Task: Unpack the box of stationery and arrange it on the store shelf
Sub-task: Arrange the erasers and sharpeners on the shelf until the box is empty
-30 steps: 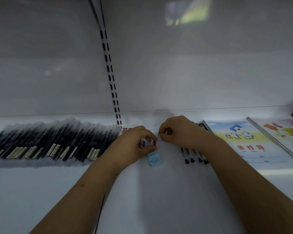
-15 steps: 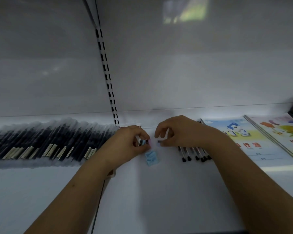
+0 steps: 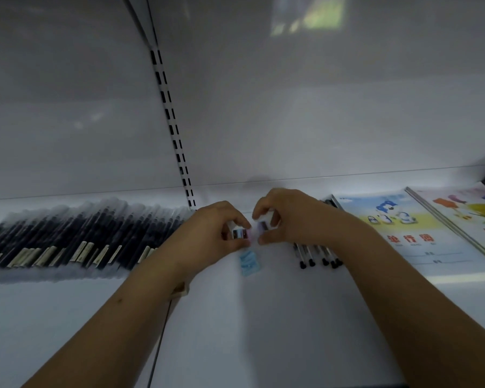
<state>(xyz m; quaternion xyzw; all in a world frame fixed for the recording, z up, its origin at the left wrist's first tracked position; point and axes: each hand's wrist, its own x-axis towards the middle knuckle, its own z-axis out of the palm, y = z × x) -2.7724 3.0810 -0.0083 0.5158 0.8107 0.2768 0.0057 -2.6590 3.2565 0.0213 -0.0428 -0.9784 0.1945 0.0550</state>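
white and smooth, the store shelf board (image 3: 263, 331) fills the near part of the view, and our two bare forearms reach over it from the bottom edge toward the back. a thin dark seam runs through the board under our left arm.

a bit farther, a small pale blue flat packet (image 3: 249, 264) lies on the board, just in front of our hands. our left hand (image 3: 207, 233) has the fingers curled and pinches a small white block with a dark label (image 3: 239, 233), maybe an eraser; we cannot tell for sure. our right hand (image 3: 291, 219) is also curled and pinches a second small white block (image 3: 265, 224) between thumb and fingers. the two blocks are very near to each other, almost touching, above the blue packet.

under our right wrist a few clear pens with black tips (image 3: 317, 257) lie on the board. at the left, a long row of dark pens in clear sleeves (image 3: 76, 233) lies side by side. at the right lie a thin exercise book with a blue cartoon cover (image 3: 403, 231) and, just beside it, a second book with a colourful cover (image 3: 471, 217).

behind all, the white back wall (image 3: 319, 121) stands, with a slotted metal upright strip (image 3: 174, 135).
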